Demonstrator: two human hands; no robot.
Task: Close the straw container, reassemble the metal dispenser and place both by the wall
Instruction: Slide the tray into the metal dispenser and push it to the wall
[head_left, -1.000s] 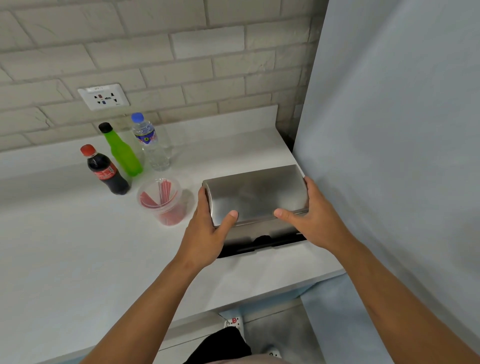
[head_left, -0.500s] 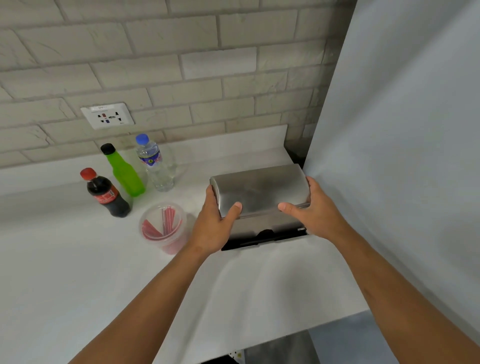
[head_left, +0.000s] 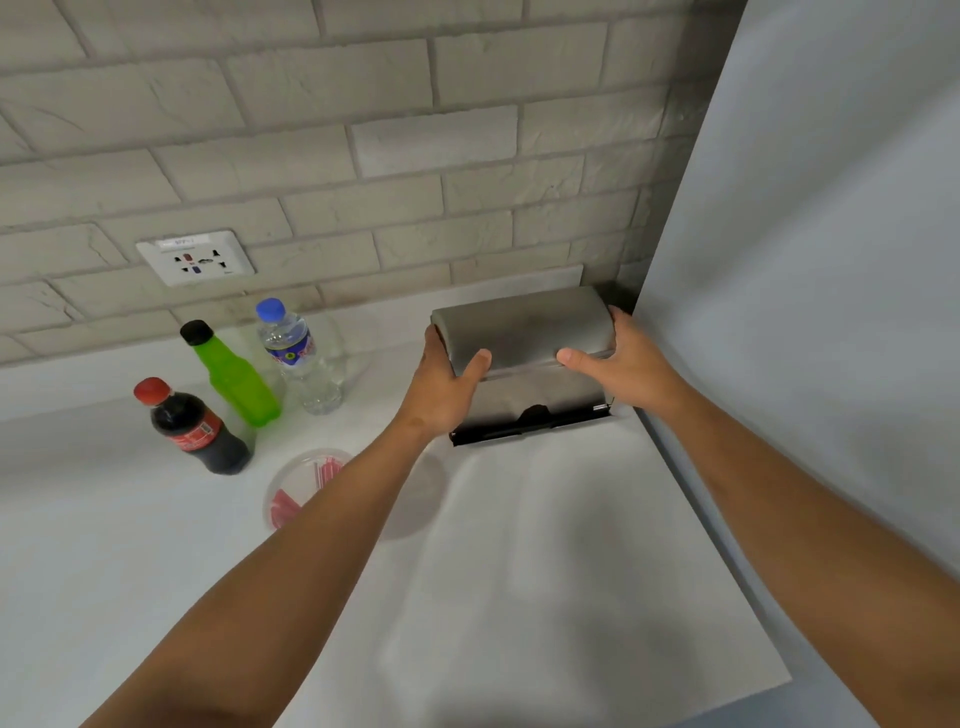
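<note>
Both arms are reaching from the bottom of the frame toward the upper right. The left hand (head_left: 441, 384) is gripping the left end of the metal dispenser (head_left: 522, 332), thumb lying on its front; the right hand (head_left: 626, 364) is clasping the right end, thumb likewise on top. The one dispenser is sitting on the counter (head_left: 545, 571) near the brick wall (head_left: 363, 130). One straw container (head_left: 306, 486) is standing left of center, partly hidden by the left forearm. Three bottles (head_left: 234, 379) are standing at middle left.
</note>
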